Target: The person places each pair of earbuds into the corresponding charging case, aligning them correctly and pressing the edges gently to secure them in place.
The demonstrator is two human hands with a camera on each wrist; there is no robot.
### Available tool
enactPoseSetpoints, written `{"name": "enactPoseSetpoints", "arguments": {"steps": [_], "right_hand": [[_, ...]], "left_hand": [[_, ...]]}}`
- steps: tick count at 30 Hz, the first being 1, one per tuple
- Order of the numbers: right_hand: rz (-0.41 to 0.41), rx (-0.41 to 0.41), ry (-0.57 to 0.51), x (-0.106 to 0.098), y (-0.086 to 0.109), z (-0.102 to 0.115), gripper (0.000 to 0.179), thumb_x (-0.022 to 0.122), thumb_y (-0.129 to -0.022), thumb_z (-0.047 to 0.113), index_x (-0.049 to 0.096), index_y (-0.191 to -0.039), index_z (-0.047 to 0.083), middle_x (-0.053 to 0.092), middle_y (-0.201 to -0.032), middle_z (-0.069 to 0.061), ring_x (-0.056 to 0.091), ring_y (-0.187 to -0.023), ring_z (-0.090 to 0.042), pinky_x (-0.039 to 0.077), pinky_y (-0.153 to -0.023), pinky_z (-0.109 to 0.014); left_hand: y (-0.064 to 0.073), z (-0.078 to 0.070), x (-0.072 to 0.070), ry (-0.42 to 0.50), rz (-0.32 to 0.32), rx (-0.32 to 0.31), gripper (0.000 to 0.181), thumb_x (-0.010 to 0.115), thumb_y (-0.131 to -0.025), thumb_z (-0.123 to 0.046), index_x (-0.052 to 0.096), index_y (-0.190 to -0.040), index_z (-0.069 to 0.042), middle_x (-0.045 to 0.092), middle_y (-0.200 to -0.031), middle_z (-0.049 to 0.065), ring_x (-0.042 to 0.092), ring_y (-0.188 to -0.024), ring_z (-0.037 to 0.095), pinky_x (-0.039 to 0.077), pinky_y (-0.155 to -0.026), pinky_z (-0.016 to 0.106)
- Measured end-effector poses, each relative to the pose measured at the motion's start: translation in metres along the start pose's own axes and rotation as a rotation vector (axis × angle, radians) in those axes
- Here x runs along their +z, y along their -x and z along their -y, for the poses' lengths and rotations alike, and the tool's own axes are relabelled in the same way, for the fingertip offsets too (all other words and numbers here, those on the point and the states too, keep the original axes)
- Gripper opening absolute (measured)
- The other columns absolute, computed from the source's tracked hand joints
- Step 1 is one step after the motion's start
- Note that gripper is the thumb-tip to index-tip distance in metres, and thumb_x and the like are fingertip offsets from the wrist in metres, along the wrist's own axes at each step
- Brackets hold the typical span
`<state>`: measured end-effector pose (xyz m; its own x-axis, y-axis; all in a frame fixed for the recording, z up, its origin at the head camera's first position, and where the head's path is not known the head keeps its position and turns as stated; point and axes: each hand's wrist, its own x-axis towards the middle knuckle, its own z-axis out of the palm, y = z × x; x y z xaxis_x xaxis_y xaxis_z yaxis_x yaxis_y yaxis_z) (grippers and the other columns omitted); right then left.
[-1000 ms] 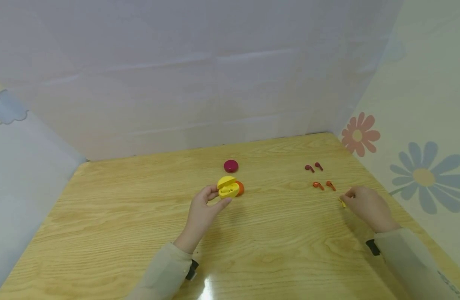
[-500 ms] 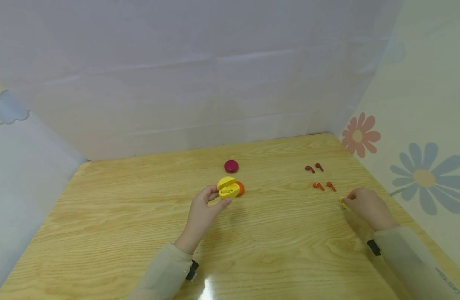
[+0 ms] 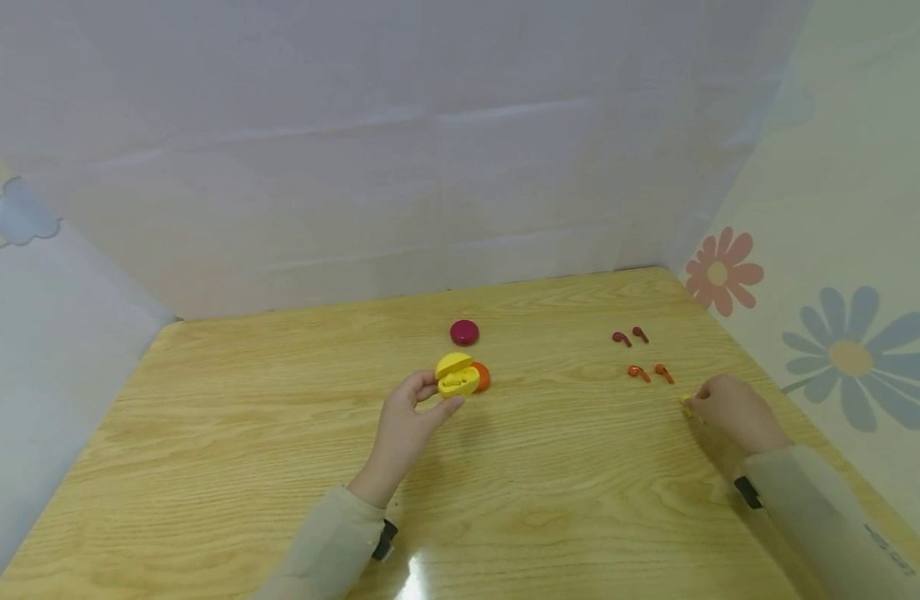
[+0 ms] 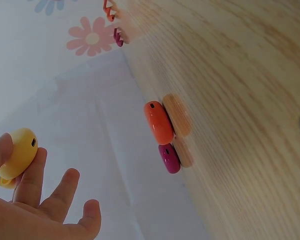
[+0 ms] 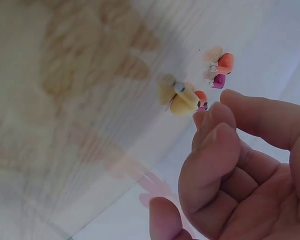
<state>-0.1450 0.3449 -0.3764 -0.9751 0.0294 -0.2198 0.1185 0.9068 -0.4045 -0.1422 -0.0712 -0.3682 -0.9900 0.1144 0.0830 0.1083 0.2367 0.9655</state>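
My left hand (image 3: 403, 425) grips a yellow earbud case (image 3: 458, 377) between thumb and fingers, its lid raised. One yellow earbud appears seated inside it, beside a dark slot. The left wrist view shows the case's rounded yellow outside (image 4: 21, 152) at the thumb. At the right, my right hand (image 3: 737, 412) is bent over a loose yellow earbud (image 3: 687, 406), partly hidden by its fingers. In the right wrist view this earbud (image 5: 184, 104) lies on the table right at a fingertip, with the thumb apart from it.
Behind the yellow case sit an orange case (image 3: 483, 377) and a magenta case (image 3: 464, 332), both closed. An orange earbud pair (image 3: 638, 373) and a magenta pair (image 3: 621, 338) lie on the right of the wooden table (image 3: 280, 417). Walls stand behind and beside.
The loose yellow earbud has turned slightly at my right fingertips and more of it is now hidden. My left hand and the yellow case have stayed in place.
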Motion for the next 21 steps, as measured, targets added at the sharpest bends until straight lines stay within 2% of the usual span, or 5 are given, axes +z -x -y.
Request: {"name": "enactPoseSetpoints", "arguments": {"steps": [2,7,15,21], "right_hand": [[0.001,0.001,0.005,-0.0006,-0.0018,-0.0008,0.036,0.055,-0.094,0.012,0.045,-0.059,0.011,0.038,-0.054,0.003,0.036,-0.052,-0.014,0.032,-0.052,-0.030],[-0.005,-0.008,0.011,0.0014,-0.0042,-0.0033,0.033,0.057,-0.092,0.012,0.049,-0.060,0.009,0.039,-0.057,0.003,0.039,-0.055,-0.016,0.033,-0.053,-0.031],[-0.033,-0.053,0.019,0.0074,-0.0065,-0.0082,0.041,0.059,-0.088,0.012,0.037,-0.055,0.016,0.029,-0.053,0.006,0.030,-0.051,-0.012,0.028,-0.051,-0.029],[-0.036,-0.061,0.029,0.0086,-0.0087,-0.0087,0.040,0.061,-0.087,0.012,0.037,-0.055,0.016,0.027,-0.054,0.007,0.029,-0.052,-0.012,0.026,-0.052,-0.029]], "left_hand": [[0.0000,-0.0008,0.0001,0.002,-0.001,-0.003,0.038,0.074,-0.088,-0.019,0.061,-0.117,0.002,0.064,-0.121,0.019,0.051,-0.122,0.035,0.038,-0.101,0.058],[-0.0001,-0.0005,0.0005,0.007,0.001,0.002,0.038,0.074,-0.088,-0.018,0.061,-0.117,0.002,0.065,-0.120,0.019,0.051,-0.123,0.035,0.035,-0.103,0.059],[0.0012,-0.0002,0.0005,0.017,0.001,0.004,0.039,0.074,-0.088,-0.018,0.061,-0.117,0.004,0.065,-0.120,0.020,0.050,-0.124,0.035,0.032,-0.103,0.061],[0.0016,0.0003,0.0000,0.012,0.001,0.005,0.039,0.074,-0.088,-0.019,0.061,-0.117,0.003,0.065,-0.120,0.019,0.050,-0.124,0.035,0.031,-0.104,0.061]]}}
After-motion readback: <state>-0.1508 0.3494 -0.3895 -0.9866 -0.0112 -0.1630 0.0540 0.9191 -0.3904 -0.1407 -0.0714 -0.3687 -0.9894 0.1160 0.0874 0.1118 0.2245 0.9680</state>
